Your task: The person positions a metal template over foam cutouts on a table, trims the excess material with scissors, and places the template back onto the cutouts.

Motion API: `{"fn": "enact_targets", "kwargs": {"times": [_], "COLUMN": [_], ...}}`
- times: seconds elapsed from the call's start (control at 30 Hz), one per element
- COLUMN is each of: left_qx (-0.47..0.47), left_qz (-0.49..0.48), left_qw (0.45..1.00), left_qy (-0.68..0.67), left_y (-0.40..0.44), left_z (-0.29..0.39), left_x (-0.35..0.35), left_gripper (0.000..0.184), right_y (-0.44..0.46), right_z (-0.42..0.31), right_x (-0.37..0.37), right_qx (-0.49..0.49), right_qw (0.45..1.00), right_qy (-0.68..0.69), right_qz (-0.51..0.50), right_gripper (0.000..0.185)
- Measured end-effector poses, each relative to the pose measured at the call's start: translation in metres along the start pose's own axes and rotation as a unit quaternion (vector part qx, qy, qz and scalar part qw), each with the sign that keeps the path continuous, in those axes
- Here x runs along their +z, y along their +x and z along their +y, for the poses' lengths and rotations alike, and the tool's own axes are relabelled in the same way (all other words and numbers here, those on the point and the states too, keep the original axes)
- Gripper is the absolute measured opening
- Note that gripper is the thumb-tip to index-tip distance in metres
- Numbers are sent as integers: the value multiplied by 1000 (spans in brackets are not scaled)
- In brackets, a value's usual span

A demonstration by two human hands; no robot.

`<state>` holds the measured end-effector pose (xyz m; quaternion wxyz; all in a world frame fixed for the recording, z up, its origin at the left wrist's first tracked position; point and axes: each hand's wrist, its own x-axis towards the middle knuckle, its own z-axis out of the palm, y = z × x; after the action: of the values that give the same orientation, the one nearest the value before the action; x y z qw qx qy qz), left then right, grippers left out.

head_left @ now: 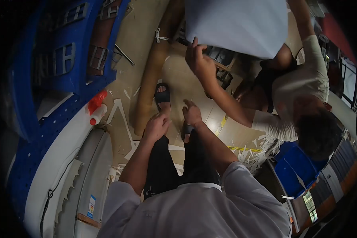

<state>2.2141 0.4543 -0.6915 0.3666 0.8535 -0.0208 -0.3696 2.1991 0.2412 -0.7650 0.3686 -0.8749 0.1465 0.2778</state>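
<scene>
With left grip [157, 126] and right grip [192, 114] loosely open, apparently empty, the pale sheet [238, 25] at one o'clock is best kept uncreased.

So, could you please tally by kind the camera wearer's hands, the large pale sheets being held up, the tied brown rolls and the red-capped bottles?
Wearer's hands: 2 (left hand, right hand)
Large pale sheet: 1
Tied brown roll: 1
Red-capped bottle: 1
Total: 5

Long brown roll [151, 79], tied with white string [158, 37], along floor [181, 75]
</scene>
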Motion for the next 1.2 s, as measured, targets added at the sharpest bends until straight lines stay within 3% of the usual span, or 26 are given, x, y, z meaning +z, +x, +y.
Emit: {"fn": "enact_targets", "kwargs": {"times": [0.03,0.17,0.2,0.23,0.3,0.43,0.5,0.73,0.83,1.03,1.2], "left_qx": [6,35,43,24,-18,7,20,90,67,93,125], "left_qz": [13,84,105,35,-114,-1,0,80,94,98,114], "left_qw": [1000,990,986,991,984,972,980,990,993,991,985], "left_qy": [-24,-105,-123,-128,-137,-236,-199,-72,-39,2,-10], "left_y": [19,88,100,109,114,123,120,88,74,56,52], "left_z": [-1,-20,-26,-32,-43,-32,-29,-32,-34,-22,-3], "left_x": [5,33,42,44,36,1,-18,-48,-44,-35,-22], "left_gripper": [26,31,32,33,35,36,39,50,58,53,49], "right_y": [19,115,136,158,204,271,316,397,416,396,298], "right_z": [3,94,98,98,139,196,238,246,245,219,170], "right_x": [-5,10,-4,-21,-36,-71,-86,-129,-137,-159,-125], "right_qx": [48,-67,-18,29,-9,-42,-45,-48,-44,-111,-302], "right_qw": [999,957,957,954,930,921,914,878,871,862,842], "right_qy": [-25,-101,-82,-61,-131,-245,-305,-419,-439,-423,-291], "right_qz": [-3,262,276,291,343,301,265,226,218,257,340], "right_gripper": [40,36,35,33,33,34,37,38,39,40,41]}}
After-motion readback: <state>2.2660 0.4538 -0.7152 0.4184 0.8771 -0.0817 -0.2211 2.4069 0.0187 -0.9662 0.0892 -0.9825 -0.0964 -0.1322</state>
